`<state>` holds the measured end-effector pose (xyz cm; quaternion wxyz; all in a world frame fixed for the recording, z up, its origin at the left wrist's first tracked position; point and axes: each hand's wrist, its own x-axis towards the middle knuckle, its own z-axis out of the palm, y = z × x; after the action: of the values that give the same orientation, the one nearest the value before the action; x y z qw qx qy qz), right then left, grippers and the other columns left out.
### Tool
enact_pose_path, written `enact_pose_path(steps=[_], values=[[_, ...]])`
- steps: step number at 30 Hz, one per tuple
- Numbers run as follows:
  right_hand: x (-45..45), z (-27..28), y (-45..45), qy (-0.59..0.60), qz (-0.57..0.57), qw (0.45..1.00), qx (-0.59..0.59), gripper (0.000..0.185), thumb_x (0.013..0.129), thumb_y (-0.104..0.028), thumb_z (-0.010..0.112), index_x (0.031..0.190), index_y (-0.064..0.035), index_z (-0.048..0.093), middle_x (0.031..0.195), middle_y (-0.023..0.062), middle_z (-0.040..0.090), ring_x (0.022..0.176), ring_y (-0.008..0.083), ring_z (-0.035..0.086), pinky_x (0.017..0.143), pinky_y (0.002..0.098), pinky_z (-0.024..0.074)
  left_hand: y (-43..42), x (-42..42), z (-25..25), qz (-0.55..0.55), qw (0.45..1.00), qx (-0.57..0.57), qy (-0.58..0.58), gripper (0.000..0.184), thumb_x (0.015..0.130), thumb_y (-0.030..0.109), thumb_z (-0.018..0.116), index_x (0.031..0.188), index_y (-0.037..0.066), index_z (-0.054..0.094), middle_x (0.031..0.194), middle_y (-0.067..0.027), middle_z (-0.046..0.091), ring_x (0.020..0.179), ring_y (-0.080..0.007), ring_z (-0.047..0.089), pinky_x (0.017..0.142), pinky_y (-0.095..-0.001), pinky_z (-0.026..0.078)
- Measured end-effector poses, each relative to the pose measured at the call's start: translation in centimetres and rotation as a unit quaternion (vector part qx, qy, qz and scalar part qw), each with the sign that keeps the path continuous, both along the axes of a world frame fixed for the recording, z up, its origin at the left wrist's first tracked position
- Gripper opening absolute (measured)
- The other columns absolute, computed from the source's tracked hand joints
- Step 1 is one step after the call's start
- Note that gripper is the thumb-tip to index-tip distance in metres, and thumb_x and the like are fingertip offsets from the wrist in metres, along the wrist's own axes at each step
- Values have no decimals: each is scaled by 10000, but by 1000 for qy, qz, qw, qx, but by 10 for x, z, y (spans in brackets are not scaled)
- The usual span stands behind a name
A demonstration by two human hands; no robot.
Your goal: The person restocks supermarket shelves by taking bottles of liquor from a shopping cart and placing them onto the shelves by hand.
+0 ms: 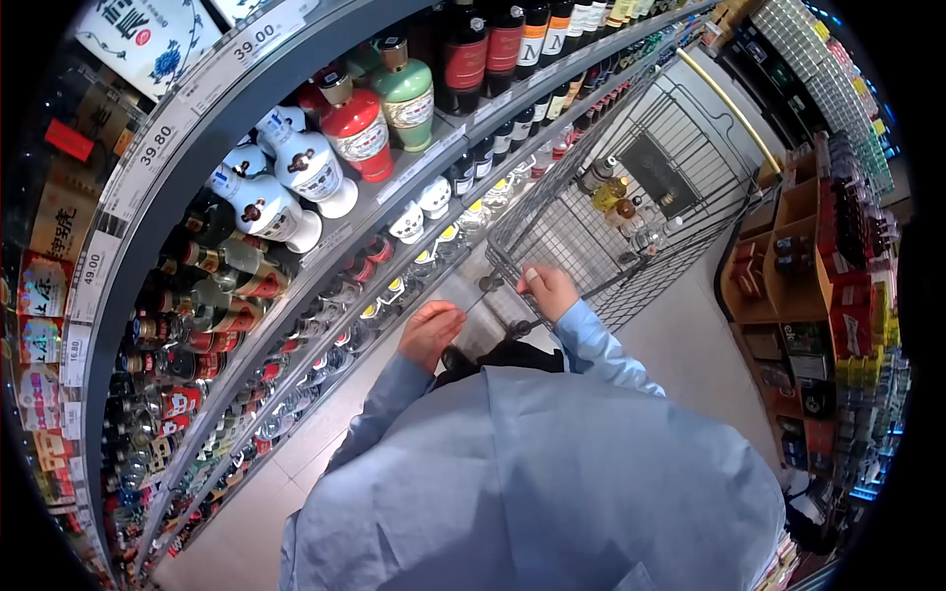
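Note:
In front of my body, my left hand (432, 333) is closed, its fingertips pressed together. A thin dark line shows beside its fingertips, but I cannot tell whether the hand holds it. A little farther right, my right hand (549, 291) is closed too, thumb on top. It overlaps the near rim of a wire shopping cart (581, 295); whether it grips the rim or something small is unclear. Several bottles stand or lie inside the cart, among them one with yellow liquid (609, 194) and a clear one (645, 238).
Along the left runs a curved shelf (434, 158) of bottles, including a red one (357, 133), a green one (404, 94) and white-blue ones (305, 163). The cart's yellow handle (729, 108) points away. A wooden display rack (778, 246) stands right, beside the tiled floor (680, 345).

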<state>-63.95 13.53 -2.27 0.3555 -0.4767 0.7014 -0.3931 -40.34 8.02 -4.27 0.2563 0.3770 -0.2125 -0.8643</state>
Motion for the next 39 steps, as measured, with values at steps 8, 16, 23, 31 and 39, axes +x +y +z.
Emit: enact_pose_path(steps=[8, 16, 23, 31, 39], values=[[-27, 16, 31, 120, 52, 990, 58, 401, 900, -349, 434, 675, -59, 596, 592, 97, 587, 595, 299, 577, 587, 385, 449, 5, -48, -6, -60, 998, -3, -33, 119, 815, 17, 575, 926, 59, 568, 876, -45, 614, 880, -165, 605, 766, -260, 486], [-104, 8, 84, 58, -47, 997, 26, 367, 863, -335, 536, 659, -42, 620, 493, 107, 517, 445, 223, 498, 480, 340, 407, 33, -149, 8, -116, 992, -27, -27, 127, 809, 64, 610, 925, 50, 561, 871, -38, 596, 869, -146, 599, 773, -243, 491], [-210, -4, 116, 65, 52, 996, 45, 337, 827, -280, 592, 625, -12, 570, 471, 105, 453, 419, 197, 417, 440, 324, 359, 80, -237, -2, -158, 985, -40, -53, 238, 844, 142, 574, 1069, 66, 568, 973, -27, 618, 906, -115, 599, 768, -226, 478], [-256, -25, 94, -27, 108, 993, 39, 295, 845, -267, 569, 687, -19, 580, 507, 88, 498, 469, 194, 482, 506, 313, 408, 87, -293, 5, -97, 984, -92, -119, 291, 907, 251, 472, 1100, 49, 555, 1024, -56, 611, 931, -153, 582, 811, -274, 440], [-293, -23, 63, 302, 94, 946, -72, 469, 694, -237, 688, 1117, -119, 525, 1082, 141, 552, 1002, 336, 514, 876, 386, 421, 57, -303, -40, -157, 938, -297, -88, 229, 869, 127, 540, 1054, -2, 577, 973, -62, 619, 905, -120, 570, 790, -243, 444]])
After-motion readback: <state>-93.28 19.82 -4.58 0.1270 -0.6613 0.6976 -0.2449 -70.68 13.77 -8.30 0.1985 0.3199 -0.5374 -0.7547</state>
